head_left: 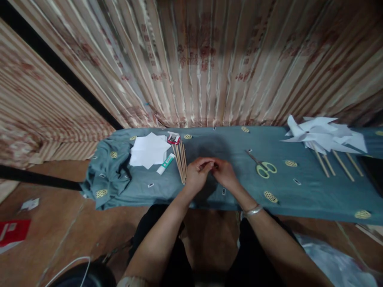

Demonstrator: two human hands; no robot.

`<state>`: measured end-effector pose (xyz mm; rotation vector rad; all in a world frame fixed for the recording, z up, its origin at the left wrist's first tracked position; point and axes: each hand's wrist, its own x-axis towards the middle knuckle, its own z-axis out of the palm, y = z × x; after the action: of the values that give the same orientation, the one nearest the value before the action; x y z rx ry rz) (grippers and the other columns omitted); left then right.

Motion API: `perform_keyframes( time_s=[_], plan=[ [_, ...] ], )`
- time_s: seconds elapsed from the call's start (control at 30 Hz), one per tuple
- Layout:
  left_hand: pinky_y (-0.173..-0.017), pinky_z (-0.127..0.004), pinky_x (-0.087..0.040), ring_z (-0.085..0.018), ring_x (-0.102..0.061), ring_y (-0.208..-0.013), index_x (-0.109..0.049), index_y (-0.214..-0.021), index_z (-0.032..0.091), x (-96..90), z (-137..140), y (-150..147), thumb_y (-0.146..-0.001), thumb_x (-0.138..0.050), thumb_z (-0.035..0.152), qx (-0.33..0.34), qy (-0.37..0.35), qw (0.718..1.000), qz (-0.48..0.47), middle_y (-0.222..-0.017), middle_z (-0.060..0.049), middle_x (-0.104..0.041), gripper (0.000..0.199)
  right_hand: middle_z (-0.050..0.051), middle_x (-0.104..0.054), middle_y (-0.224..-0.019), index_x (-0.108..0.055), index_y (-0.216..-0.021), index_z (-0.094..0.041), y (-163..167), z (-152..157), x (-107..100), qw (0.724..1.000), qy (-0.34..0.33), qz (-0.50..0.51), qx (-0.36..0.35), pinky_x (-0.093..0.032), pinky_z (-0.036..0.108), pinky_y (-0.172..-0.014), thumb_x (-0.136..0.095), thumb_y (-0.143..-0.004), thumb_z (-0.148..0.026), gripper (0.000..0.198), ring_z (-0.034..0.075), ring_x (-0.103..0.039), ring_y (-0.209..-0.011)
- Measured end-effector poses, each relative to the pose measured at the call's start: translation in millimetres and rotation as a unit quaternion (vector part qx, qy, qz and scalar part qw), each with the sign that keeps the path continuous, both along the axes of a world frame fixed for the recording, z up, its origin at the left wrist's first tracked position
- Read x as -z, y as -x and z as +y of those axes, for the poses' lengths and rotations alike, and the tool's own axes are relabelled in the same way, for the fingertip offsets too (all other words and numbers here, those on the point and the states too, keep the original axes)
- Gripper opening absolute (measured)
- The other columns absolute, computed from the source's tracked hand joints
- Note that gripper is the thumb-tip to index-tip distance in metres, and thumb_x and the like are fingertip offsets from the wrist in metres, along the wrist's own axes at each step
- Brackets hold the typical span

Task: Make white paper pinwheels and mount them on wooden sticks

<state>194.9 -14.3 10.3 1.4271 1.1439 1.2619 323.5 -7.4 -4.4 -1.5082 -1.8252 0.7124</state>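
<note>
Over the middle of the cloth-covered table, my left hand point(197, 174) and my right hand point(224, 173) meet at the fingertips. Both are closed in a pinch, and whatever may be between the fingers is too small or hidden to name. Just left of my left hand lie several thin wooden sticks point(181, 165), with a small red-and-white box of pins point(174, 138) at their far end. A green-and-white glue stick point(165, 164) rests beside a stack of white paper squares point(149, 150). Scissors with yellow-green handles point(263, 170) lie to the right of my right hand.
Several white paper pinwheels point(326, 133) on wooden sticks are piled at the right. A dark flat object point(372, 171) sits at the table's right edge. The teal tablecloth point(209, 199) is bunched at the left end, and a striped curtain point(194, 71) hangs behind.
</note>
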Motion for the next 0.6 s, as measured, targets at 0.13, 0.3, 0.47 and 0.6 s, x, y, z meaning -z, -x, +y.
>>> perform_keyframes(
  time_s=[0.13,0.3,0.47,0.6],
  plan=[
    [-0.073,-0.027,-0.052,-0.016,-0.067,-0.077,-0.077,-0.079,0.021,2.9,20,48,-0.078,-0.066,0.027,-0.075,-0.046,0.994,0.058,-0.082,-0.003,-0.075,0.012,0.007,-0.077,-0.100,-0.072,-0.101,-0.021,21,-2,20,0.999,-0.045,-0.004,-0.030,-0.053,0.035,-0.085,-0.052,-0.089,-0.019,0.024,0.023,-0.072,-0.093],
    [-0.074,-0.032,-0.052,-0.020,-0.066,-0.073,-0.075,-0.072,0.017,0.7,34,139,-0.075,-0.066,0.028,-0.256,-0.004,0.952,0.171,-0.074,-0.004,-0.073,0.014,0.009,-0.076,-0.101,-0.071,-0.099,-0.020,22,0,31,0.996,-0.065,-0.012,-0.054,-0.052,0.040,-0.091,-0.052,-0.089,-0.019,0.022,0.025,-0.070,-0.096],
    [-0.100,-0.045,-0.045,-0.028,-0.062,-0.106,-0.075,-0.079,0.020,11.1,30,198,-0.068,-0.075,0.023,-0.292,-0.001,0.913,0.283,-0.096,-0.008,-0.073,0.011,0.010,-0.075,-0.103,-0.070,-0.101,-0.019,18,0,33,0.993,-0.082,-0.034,-0.072,-0.052,0.040,-0.091,-0.051,-0.089,-0.018,0.023,0.024,-0.069,-0.097],
    [-0.106,-0.051,-0.040,-0.032,-0.055,-0.120,-0.075,-0.093,0.020,27.8,32,211,-0.066,-0.081,0.024,-0.269,0.009,0.889,0.371,-0.117,-0.011,-0.068,0.028,0.009,-0.075,-0.103,-0.070,-0.101,-0.020,19,0,33,0.993,-0.084,-0.041,-0.072,-0.053,0.041,-0.091,-0.050,-0.089,-0.019,0.023,0.024,-0.069,-0.097]
  ],
)
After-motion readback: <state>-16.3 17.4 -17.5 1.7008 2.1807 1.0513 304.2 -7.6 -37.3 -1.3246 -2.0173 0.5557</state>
